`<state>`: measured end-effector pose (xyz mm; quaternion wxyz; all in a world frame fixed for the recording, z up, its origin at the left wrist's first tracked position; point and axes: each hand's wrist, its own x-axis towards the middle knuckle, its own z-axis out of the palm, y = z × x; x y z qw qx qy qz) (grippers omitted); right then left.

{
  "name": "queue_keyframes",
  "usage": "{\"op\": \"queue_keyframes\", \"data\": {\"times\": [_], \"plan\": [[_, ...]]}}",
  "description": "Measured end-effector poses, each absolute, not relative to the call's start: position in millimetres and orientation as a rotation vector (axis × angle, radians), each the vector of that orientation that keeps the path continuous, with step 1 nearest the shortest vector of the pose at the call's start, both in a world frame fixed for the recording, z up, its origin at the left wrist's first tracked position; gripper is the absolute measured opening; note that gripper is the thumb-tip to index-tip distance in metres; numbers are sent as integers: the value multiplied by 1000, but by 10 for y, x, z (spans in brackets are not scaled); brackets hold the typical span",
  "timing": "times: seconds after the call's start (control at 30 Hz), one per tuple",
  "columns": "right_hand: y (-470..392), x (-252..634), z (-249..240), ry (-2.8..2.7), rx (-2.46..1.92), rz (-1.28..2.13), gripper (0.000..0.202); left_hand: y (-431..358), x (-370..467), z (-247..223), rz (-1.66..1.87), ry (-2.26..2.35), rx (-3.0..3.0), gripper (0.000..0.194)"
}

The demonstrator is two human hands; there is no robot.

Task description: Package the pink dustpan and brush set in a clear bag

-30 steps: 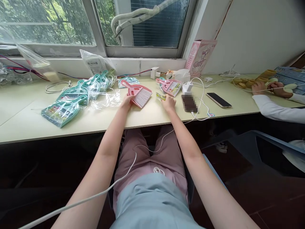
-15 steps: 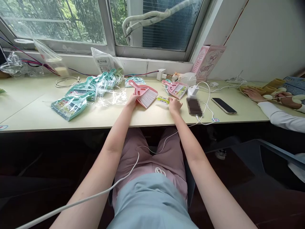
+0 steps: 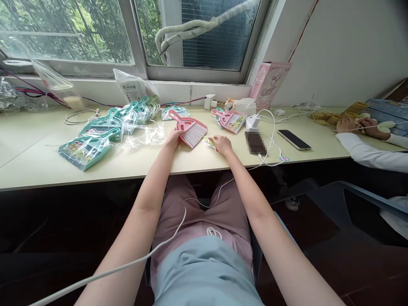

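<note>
My left hand (image 3: 174,138) is closed on the left edge of a pink dustpan and brush set (image 3: 191,129), tilted over the table with its white bristles facing up. Just right of it, my right hand (image 3: 222,144) pinches a small yellow and white printed card (image 3: 208,142), partly hidden by the fingers. Behind that hand lies another pink dustpan set (image 3: 230,119) with a printed card on it. To the left, several green dustpan sets (image 3: 91,146) lie in clear plastic wrap.
Loose clear plastic (image 3: 148,135) lies beside the green sets. Right of my hand are a charging phone (image 3: 256,143), a white charger (image 3: 253,122) and a black phone (image 3: 293,140). A pink box (image 3: 270,83) stands at the wall. Another person's hands (image 3: 347,125) handle something yellow at far right.
My right hand has moved left and slightly down with the card, which now sits against the dustpan set's right side. My left hand still holds the pink set.
</note>
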<state>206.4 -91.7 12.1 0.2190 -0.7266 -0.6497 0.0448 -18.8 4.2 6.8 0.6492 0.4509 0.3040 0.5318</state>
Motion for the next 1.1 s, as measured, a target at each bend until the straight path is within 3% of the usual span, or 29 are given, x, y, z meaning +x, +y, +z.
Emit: {"op": "queue_keyframes", "data": {"times": [0.3,0.6,0.73,0.83,1.1], "plan": [[-839,2268,63,-957,-2029,-34,36,45,-172,80,1184,730,1015,44],[-666,2370,-13,-793,-1727,320,21,-41,-150,124,1198,765,1054,41],[-383,2162,109,-629,-1461,666,9,7,-204,130,1295,924,970,36],[-217,1944,120,-711,-1226,819,6,112,-273,93,1476,981,770,37],[-342,1816,-22,-987,-1178,745,8,167,-309,25,1507,883,706,44]]}}
